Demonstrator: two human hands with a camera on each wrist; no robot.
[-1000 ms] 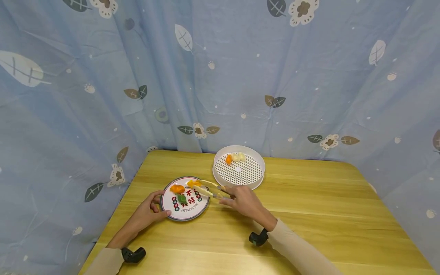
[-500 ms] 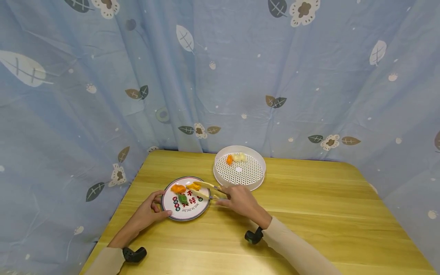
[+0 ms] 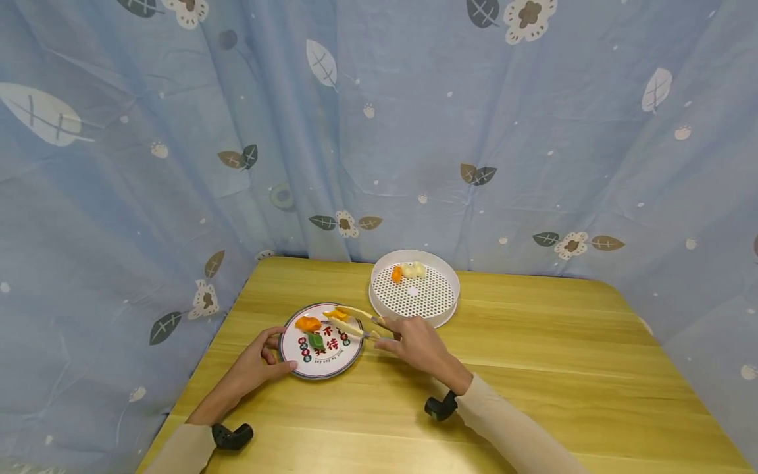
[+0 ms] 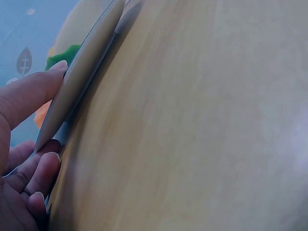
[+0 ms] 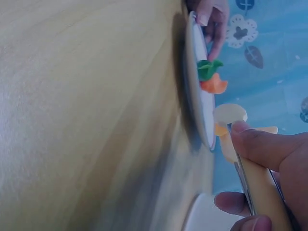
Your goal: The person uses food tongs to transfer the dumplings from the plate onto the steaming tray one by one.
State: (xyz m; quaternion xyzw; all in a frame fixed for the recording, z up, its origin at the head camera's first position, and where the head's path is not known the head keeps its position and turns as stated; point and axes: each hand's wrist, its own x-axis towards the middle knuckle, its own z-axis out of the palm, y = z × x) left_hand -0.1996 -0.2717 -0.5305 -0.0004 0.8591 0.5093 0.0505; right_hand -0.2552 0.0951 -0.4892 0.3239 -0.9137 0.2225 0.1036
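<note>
A round white plate (image 3: 322,362) with red and green print lies on the table. On it are an orange piece (image 3: 308,324) and a green piece (image 3: 316,340). My left hand (image 3: 251,368) grips the plate's left rim, thumb on top and fingers underneath in the left wrist view. My right hand (image 3: 422,349) holds a pair of tongs (image 5: 262,190), whose pale tips reach over the plate's right side around a yellow-orange piece (image 3: 335,315). Whether the tips press on that piece I cannot tell.
A white perforated round tray (image 3: 414,316) stands behind the plate to the right. It holds an orange piece (image 3: 397,274) and pale pieces (image 3: 413,270). A patterned blue curtain (image 3: 414,131) hangs behind the wooden table (image 3: 533,349).
The tongs shifted slightly over the plate with my right hand, and the yellow-orange piece stays by their tips. My left hand keeps its grip on the rim.
</note>
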